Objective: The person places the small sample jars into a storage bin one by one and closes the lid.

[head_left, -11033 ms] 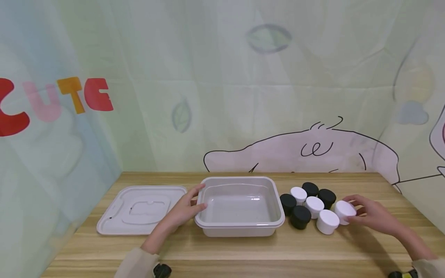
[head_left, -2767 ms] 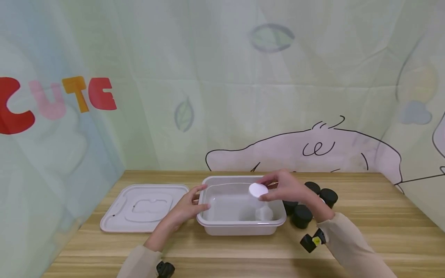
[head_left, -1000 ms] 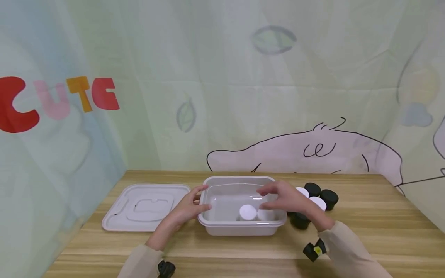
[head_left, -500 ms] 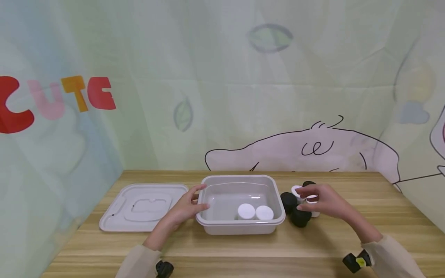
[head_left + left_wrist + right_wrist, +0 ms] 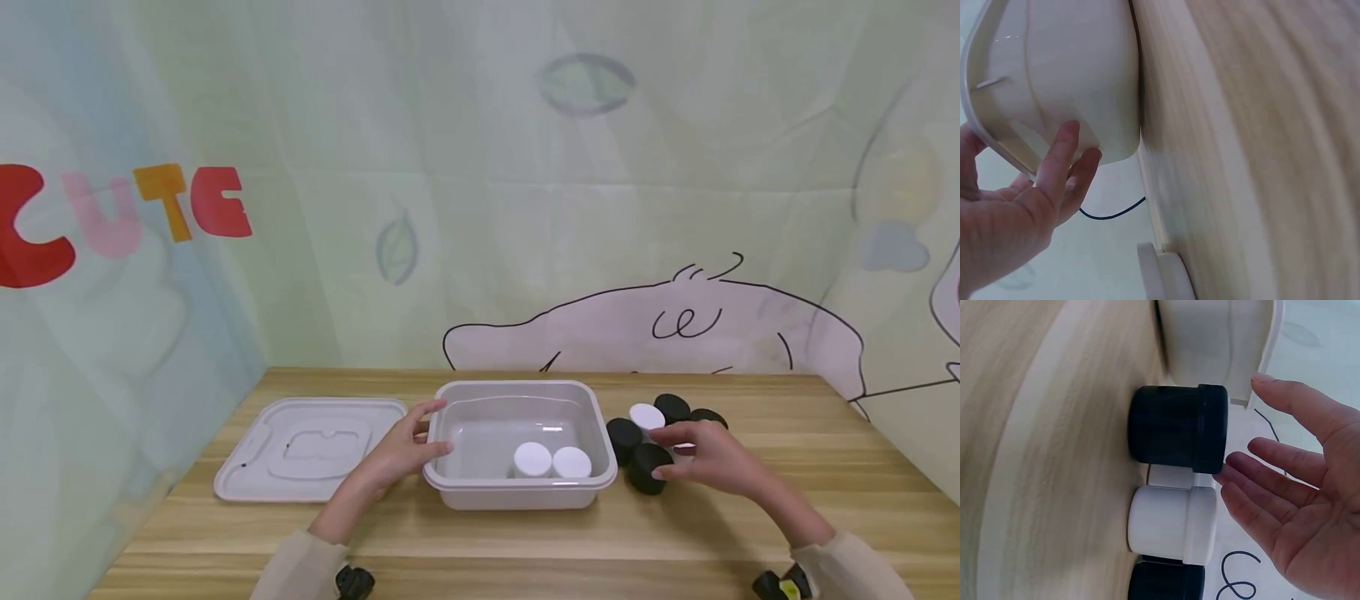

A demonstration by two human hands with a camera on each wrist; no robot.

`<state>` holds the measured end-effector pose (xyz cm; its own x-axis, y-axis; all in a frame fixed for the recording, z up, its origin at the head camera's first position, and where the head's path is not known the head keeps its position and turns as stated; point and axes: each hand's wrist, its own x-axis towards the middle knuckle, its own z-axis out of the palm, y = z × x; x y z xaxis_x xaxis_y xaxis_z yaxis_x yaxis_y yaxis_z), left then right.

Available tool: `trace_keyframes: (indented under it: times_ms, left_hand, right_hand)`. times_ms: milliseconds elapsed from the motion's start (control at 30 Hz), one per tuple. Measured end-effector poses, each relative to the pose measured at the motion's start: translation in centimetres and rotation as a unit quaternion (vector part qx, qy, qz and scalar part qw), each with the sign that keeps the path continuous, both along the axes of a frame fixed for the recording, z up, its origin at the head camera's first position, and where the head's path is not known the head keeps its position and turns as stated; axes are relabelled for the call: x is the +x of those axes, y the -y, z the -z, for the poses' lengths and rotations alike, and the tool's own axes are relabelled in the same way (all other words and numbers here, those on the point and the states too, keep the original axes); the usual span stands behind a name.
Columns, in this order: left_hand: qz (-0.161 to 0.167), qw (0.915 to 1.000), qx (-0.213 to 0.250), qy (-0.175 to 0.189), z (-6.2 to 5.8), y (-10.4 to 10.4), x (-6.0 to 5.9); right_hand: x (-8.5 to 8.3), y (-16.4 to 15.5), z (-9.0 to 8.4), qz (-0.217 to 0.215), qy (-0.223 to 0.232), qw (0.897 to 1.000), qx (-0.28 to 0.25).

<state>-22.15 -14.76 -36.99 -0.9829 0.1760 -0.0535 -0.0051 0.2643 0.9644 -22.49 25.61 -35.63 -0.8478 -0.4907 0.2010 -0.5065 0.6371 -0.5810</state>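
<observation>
My left hand (image 5: 405, 450) grips the left rim of a light grey plastic box (image 5: 517, 493), its thumb over the edge; in the left wrist view its other fingers (image 5: 1063, 153) lie along the outer wall. Two white jars (image 5: 532, 460) stand side by side in the box's front right. My right hand (image 5: 712, 454) hovers over the jars right of the box, fingers spread with nothing between them. Below its thumb is a black jar (image 5: 647, 468). A white jar (image 5: 1166, 522) stands beside that one in the right wrist view, near the fingertips. My hand partly hides it in the head view.
More jars stand in the cluster: another white one (image 5: 647, 417) and black ones, including one at the back (image 5: 672, 408) and one by the box (image 5: 622, 440). A flat grey lid (image 5: 315, 450) lies left of the box on the wooden table (image 5: 480, 550).
Two white jars went from the cluster's right side into the box. My right hand let go of the second, moved right out of the box and lowered over the cluster. My left hand stayed.
</observation>
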Motion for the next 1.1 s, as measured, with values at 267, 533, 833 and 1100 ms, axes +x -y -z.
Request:
trace_keyframes:
  times_ms: [267, 533, 833, 1100]
  left_hand:
    - [0.000, 1.0000, 0.002, 0.000, 0.0, -0.1, 0.0]
    - [0.000, 1.0000, 0.001, 0.002, -0.1, -0.1, 0.0]
    - [0.003, 1.0000, 0.002, 0.003, -0.1, -0.1, 0.0]
    - [-0.001, 1.0000, 0.002, 0.002, -0.1, 0.0, 0.1]
  right_hand:
    - [0.0, 0.3, 0.6, -0.002, -0.049, 0.998, 0.036]
    - [0.0, 0.7, 0.7, 0.005, -0.062, 0.997, 0.054]
    - [0.0, 0.8, 0.8, 0.004, -0.065, 0.997, 0.046]
    - [0.2, 0.8, -0.4, 0.010, -0.068, 0.998, 0.007]
